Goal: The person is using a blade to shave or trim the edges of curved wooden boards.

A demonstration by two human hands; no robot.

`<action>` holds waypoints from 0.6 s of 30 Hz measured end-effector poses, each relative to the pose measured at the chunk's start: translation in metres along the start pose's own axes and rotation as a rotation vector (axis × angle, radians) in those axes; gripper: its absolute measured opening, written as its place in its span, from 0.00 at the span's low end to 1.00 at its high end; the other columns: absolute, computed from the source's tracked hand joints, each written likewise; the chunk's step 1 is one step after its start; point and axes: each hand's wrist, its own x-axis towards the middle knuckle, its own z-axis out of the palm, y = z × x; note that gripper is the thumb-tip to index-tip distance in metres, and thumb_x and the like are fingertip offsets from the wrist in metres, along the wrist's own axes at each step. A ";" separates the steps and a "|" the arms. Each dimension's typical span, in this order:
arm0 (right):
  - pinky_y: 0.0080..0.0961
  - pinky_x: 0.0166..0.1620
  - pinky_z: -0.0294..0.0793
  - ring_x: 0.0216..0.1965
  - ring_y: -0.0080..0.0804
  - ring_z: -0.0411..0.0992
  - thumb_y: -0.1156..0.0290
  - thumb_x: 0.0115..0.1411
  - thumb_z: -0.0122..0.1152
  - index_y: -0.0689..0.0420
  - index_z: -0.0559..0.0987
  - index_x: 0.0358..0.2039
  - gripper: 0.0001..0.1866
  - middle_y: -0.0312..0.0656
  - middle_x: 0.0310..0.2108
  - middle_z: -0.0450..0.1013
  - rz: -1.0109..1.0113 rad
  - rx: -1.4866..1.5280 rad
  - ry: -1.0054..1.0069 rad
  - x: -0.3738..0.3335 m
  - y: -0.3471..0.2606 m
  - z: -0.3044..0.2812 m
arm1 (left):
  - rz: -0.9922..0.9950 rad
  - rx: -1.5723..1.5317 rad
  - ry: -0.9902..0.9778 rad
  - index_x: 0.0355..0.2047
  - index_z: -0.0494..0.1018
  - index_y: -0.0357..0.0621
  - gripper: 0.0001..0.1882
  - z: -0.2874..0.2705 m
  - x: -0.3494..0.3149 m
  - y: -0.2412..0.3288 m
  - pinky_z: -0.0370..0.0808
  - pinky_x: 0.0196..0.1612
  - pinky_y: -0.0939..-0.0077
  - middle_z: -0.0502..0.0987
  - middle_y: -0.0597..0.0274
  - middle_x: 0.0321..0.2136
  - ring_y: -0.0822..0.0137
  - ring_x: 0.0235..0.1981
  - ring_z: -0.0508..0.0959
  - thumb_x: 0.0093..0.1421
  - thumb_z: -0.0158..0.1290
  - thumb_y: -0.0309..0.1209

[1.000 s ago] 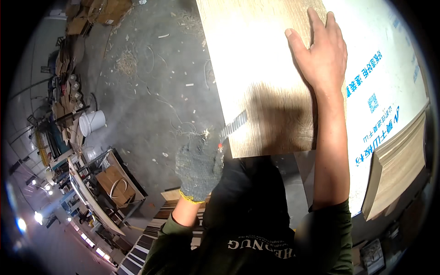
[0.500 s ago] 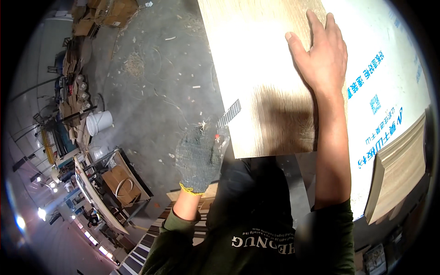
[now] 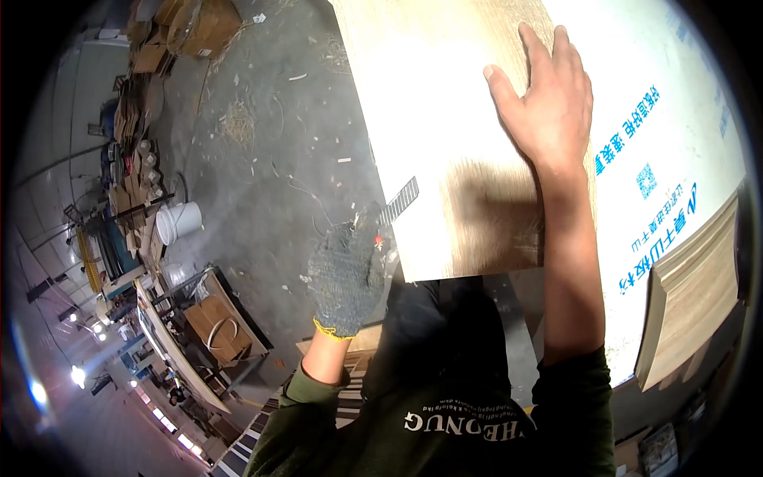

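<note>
My left hand point(image 3: 343, 274), in a grey knitted glove with a yellow cuff edge, is closed around a snap-off utility knife. The knife's long segmented blade point(image 3: 399, 200) lies over the left edge of a light wood-grain board point(image 3: 485, 191), near its close corner. Most of the knife's handle is hidden in the glove, with a small red part showing. Bare and flat, my right hand point(image 3: 548, 103) rests on the board's right side, fingers somewhat apart and thumb out. Bright light washes out much of the board's surface.
Under the board, a white sheet with blue print point(image 3: 636, 191) extends to the right. Stacked wood-grain panels point(image 3: 691, 294) stand at the far right. Scraps litter the grey floor point(image 3: 270, 175). A white bucket point(image 3: 179, 222), cardboard point(image 3: 218, 326) and a workbench are at left.
The board and my right hand sit slightly farther left and lower in the picture, as the whole view shifts a little. The knife blade still lies over the board's left edge.
</note>
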 end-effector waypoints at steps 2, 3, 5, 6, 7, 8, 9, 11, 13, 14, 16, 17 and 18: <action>0.47 0.67 0.49 0.68 0.54 0.51 0.46 0.57 0.56 0.49 0.66 0.63 0.36 0.57 0.66 0.53 -0.001 0.002 0.003 0.000 0.000 -0.001 | 0.013 0.000 0.065 0.56 0.71 0.49 0.23 0.003 0.002 -0.004 0.72 0.31 0.62 0.75 0.49 0.30 0.51 0.27 0.76 0.59 0.53 0.33; 0.47 0.67 0.49 0.67 0.54 0.51 0.46 0.57 0.56 0.49 0.66 0.63 0.36 0.57 0.67 0.53 -0.005 0.000 0.003 0.000 0.000 -0.002 | 0.013 0.000 0.065 0.56 0.71 0.49 0.23 0.003 0.005 -0.006 0.72 0.31 0.62 0.75 0.49 0.30 0.51 0.27 0.76 0.59 0.53 0.33; 0.47 0.67 0.49 0.67 0.54 0.51 0.46 0.57 0.57 0.49 0.66 0.63 0.36 0.57 0.67 0.53 -0.010 0.002 0.008 0.001 -0.001 -0.003 | -0.012 -0.003 0.063 0.57 0.71 0.50 0.23 0.002 0.015 -0.009 0.73 0.31 0.63 0.76 0.49 0.31 0.51 0.27 0.76 0.59 0.53 0.33; 0.47 0.67 0.48 0.67 0.54 0.51 0.47 0.57 0.57 0.49 0.66 0.63 0.36 0.57 0.67 0.53 0.006 0.016 0.006 0.000 -0.003 -0.003 | -0.012 -0.002 0.066 0.57 0.71 0.50 0.23 0.000 0.015 -0.007 0.73 0.31 0.63 0.76 0.49 0.31 0.51 0.27 0.76 0.59 0.53 0.33; 0.47 0.67 0.48 0.67 0.54 0.51 0.47 0.57 0.57 0.49 0.66 0.63 0.36 0.57 0.67 0.53 0.022 0.026 0.004 -0.001 -0.003 -0.003 | -0.009 -0.014 0.050 0.57 0.71 0.50 0.23 -0.001 0.014 -0.004 0.73 0.31 0.63 0.76 0.49 0.32 0.51 0.27 0.76 0.59 0.53 0.33; 0.47 0.67 0.48 0.67 0.54 0.51 0.47 0.57 0.57 0.49 0.66 0.63 0.36 0.57 0.67 0.53 0.022 0.024 0.007 -0.001 -0.004 -0.003 | -0.006 -0.025 0.034 0.57 0.71 0.50 0.23 0.000 0.014 -0.003 0.73 0.31 0.63 0.76 0.49 0.32 0.51 0.27 0.76 0.59 0.53 0.33; 0.47 0.67 0.48 0.67 0.54 0.51 0.47 0.57 0.57 0.49 0.66 0.63 0.36 0.57 0.66 0.53 0.025 0.030 0.005 -0.001 -0.004 -0.002 | -0.004 -0.027 0.036 0.57 0.71 0.50 0.23 0.001 0.016 -0.004 0.73 0.31 0.63 0.76 0.49 0.32 0.51 0.27 0.76 0.59 0.53 0.33; 0.47 0.67 0.49 0.67 0.54 0.51 0.47 0.56 0.57 0.49 0.66 0.63 0.36 0.57 0.66 0.53 0.027 0.039 0.002 -0.001 -0.004 -0.003 | 0.005 0.013 0.049 0.57 0.71 0.50 0.23 -0.001 0.017 -0.005 0.73 0.30 0.63 0.76 0.50 0.32 0.52 0.27 0.77 0.60 0.52 0.33; 0.47 0.68 0.48 0.66 0.52 0.53 0.49 0.55 0.60 0.51 0.68 0.61 0.35 0.55 0.65 0.56 0.018 0.042 0.040 0.000 -0.004 -0.003 | 0.002 0.004 0.059 0.57 0.71 0.51 0.23 0.000 0.022 -0.008 0.73 0.30 0.63 0.76 0.50 0.32 0.52 0.27 0.77 0.60 0.52 0.32; 0.47 0.68 0.48 0.66 0.52 0.53 0.49 0.55 0.60 0.51 0.68 0.61 0.35 0.55 0.65 0.56 0.017 0.041 0.041 0.000 -0.004 -0.003 | -0.001 -0.006 0.068 0.57 0.71 0.51 0.23 0.001 0.023 -0.009 0.73 0.30 0.63 0.77 0.50 0.32 0.52 0.27 0.77 0.59 0.52 0.32; 0.47 0.68 0.48 0.66 0.51 0.53 0.49 0.55 0.59 0.51 0.68 0.61 0.35 0.55 0.65 0.56 0.031 0.049 0.011 -0.001 -0.004 -0.003 | 0.018 0.009 0.054 0.57 0.71 0.51 0.23 -0.004 0.019 -0.004 0.73 0.30 0.63 0.77 0.50 0.31 0.52 0.27 0.77 0.59 0.52 0.33; 0.47 0.68 0.48 0.66 0.51 0.53 0.49 0.55 0.59 0.51 0.68 0.61 0.35 0.55 0.65 0.56 0.031 0.049 0.013 -0.001 -0.004 -0.003 | 0.037 0.024 0.038 0.57 0.71 0.51 0.23 -0.005 0.019 -0.002 0.73 0.30 0.62 0.76 0.50 0.31 0.52 0.27 0.77 0.59 0.53 0.33; 0.47 0.68 0.48 0.66 0.51 0.53 0.49 0.55 0.59 0.51 0.68 0.61 0.35 0.55 0.65 0.56 0.025 0.034 0.024 0.000 -0.003 -0.002 | 0.038 0.023 0.040 0.57 0.71 0.51 0.23 -0.004 0.020 -0.002 0.73 0.30 0.62 0.76 0.50 0.31 0.52 0.27 0.77 0.59 0.53 0.33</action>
